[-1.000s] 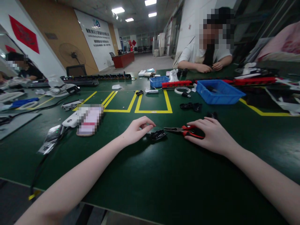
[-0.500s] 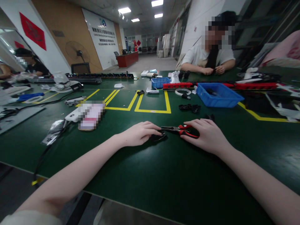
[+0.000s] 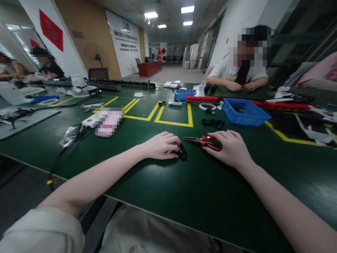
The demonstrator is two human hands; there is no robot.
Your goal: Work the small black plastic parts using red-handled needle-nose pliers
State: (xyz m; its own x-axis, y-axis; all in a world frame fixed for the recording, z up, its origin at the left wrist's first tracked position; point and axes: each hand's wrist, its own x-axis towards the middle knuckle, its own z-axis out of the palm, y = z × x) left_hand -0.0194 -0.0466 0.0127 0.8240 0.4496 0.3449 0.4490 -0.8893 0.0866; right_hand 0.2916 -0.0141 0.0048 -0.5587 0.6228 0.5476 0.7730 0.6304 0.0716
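So, right hand [image 3: 230,147] grips pliers [image 3: 203,140] (red-handled), left hand [image 3: 163,146] black part [image 3: 182,151]

Workshop in an office, green worktable [image 3: 163,186], yellow tape [image 3: 173,123], blue bins [image 3: 246,118], lettered wall sign [image 3: 123,45], red desk [image 3: 150,69]

Dressed in pale beige-grey, with a loose, creased short sleeve [image 3: 47,230] ending near the left elbow, a bare left hand [image 3: 163,146], a bare right hand [image 3: 231,149], and similar pale cloth [image 3: 147,228] lower down (marked with small brownish print [image 3: 133,248], too blurred to read).
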